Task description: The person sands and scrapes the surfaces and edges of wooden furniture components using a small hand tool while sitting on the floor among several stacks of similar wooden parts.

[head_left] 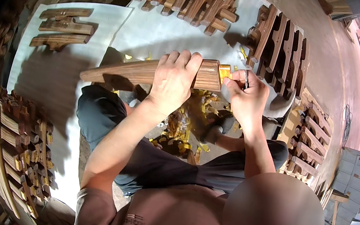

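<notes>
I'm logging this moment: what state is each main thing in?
Left hand: closed around the wooden piece
Wooden piece: raised, tapering leftward
Right hand: pinched at the yellow wrap
Yellow wrap: on the piece's end, looseness unclear
Thin dark tool: in right hand
Yellow scraps: strewn loose below
Three brown pieces: lying on the white sheet

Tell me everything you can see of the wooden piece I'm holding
The wooden piece is brown with dark lengthwise grain, narrow at its left tip and broad at the right, where a yellow-covered stub juts out. It lies crosswise before you. Your left hand grips it from above; your right hand touches the stub. Whether the tip meets your knee is unclear.
</notes>
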`<state>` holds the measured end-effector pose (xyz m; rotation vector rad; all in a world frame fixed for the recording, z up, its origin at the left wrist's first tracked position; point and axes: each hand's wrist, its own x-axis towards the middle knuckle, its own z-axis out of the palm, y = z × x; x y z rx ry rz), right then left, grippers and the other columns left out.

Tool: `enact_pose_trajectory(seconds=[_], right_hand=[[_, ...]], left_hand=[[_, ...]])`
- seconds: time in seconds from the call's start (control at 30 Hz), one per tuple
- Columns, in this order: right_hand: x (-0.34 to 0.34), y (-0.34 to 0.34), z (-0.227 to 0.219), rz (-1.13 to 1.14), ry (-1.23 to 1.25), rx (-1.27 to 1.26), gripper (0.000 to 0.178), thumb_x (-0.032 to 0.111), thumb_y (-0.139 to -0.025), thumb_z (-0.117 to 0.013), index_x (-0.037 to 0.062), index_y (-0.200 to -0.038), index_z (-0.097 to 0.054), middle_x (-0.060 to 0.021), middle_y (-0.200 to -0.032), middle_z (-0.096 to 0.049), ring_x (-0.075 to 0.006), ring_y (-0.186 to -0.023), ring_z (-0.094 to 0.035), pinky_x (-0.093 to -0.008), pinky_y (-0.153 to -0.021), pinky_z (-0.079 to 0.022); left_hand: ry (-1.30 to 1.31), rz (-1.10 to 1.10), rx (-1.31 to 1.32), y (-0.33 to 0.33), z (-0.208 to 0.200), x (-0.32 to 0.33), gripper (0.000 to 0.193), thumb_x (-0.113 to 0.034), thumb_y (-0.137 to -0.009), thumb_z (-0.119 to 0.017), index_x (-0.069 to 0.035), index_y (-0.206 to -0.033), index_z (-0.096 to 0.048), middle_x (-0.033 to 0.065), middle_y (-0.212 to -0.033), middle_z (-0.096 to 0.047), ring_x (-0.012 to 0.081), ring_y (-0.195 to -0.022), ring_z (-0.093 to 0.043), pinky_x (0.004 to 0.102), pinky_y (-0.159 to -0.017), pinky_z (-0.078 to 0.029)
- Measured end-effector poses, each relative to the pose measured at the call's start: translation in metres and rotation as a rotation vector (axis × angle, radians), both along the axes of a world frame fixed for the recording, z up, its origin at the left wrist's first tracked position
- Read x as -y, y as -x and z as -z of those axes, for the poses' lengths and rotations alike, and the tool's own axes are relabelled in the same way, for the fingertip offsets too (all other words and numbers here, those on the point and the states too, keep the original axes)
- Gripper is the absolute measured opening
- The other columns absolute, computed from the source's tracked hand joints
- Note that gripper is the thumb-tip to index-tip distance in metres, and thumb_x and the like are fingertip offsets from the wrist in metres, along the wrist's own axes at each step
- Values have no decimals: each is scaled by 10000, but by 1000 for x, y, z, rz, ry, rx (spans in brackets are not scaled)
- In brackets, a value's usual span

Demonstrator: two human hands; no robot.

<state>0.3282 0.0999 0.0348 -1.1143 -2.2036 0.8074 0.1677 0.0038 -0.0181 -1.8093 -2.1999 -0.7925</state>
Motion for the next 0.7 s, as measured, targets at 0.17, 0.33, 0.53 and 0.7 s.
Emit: enact_pose_trajectory(seconds=[0.17,0.33,0.53,0.7], right_hand=[[-9,-16,-5,-156,388,-98,163,176,-905,-681,15,-921,-684,-8,-671,-644,-81,-580,-573,-229,-553,-457],[-35,-71,8,-434,-514,757,291,285,-953,-603,3,-1016,-640,-126,-623,-610,-277,-590,-631,-370,-569,-494],[-11,-45,-62,-546,-476,631,115,90,-904,-576,5,-979,-555,-141,-689,-606,-307,-621,-641,-417,-538,-486],[-13,-36,-48,-575,-653,680,163,77,-838,-591,36,-952,-482,-131,-677,-580,-306,-572,-620,-415,-472,-470]], left_hand=[[97,45,122,8,2,7,592,-23,-584,-759,-72,-1123,-518,121,-995,-591,312,-972,-605,402,-874,-475],[193,84,146,11,-6,7,595,-41,-581,-769,-65,-1120,-519,139,-1020,-614,320,-989,-619,403,-878,-488],[318,112,233,13,-6,8,615,-3,-604,-717,-51,-1185,-524,180,-1060,-624,360,-1032,-617,431,-900,-504],[400,119,250,9,-9,6,659,4,-616,-716,-49,-1242,-518,210,-1140,-601,385,-1109,-586,444,-941,-496]])
